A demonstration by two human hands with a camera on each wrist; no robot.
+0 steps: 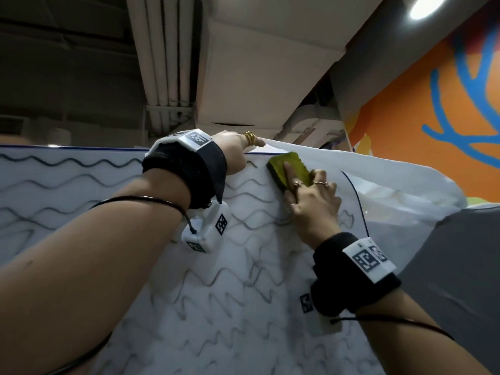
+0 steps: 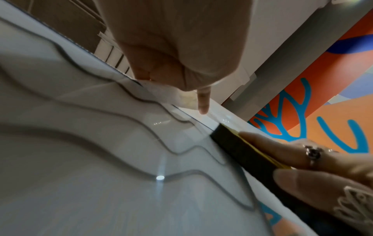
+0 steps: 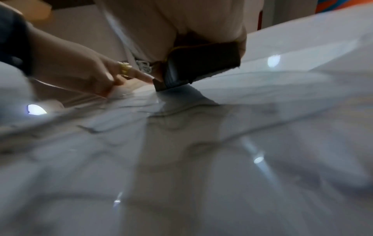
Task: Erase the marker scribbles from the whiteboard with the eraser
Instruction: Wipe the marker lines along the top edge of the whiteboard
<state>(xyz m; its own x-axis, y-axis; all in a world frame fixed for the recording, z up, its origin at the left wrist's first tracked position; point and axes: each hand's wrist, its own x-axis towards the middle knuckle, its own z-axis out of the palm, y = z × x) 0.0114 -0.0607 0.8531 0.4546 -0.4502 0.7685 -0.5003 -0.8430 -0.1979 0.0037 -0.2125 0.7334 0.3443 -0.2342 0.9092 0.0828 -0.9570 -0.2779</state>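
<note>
Glossy whiteboard [image 1: 108, 185] wavy scribbles [image 1: 67, 161]; orange-blue mural wall [image 1: 433, 90] right; ducts [image 1: 162, 63] overhead

Dark ceiling [image 1: 67, 50] overhead with pale pipes [image 1: 162, 63] running along it, beside a boxy white duct [image 1: 257, 63]. Round ceiling light [image 1: 422, 8] lit at top right. Orange wall [image 1: 405, 104] on the right (blue branching mural lines [image 1: 443, 109] painted on it).
</note>
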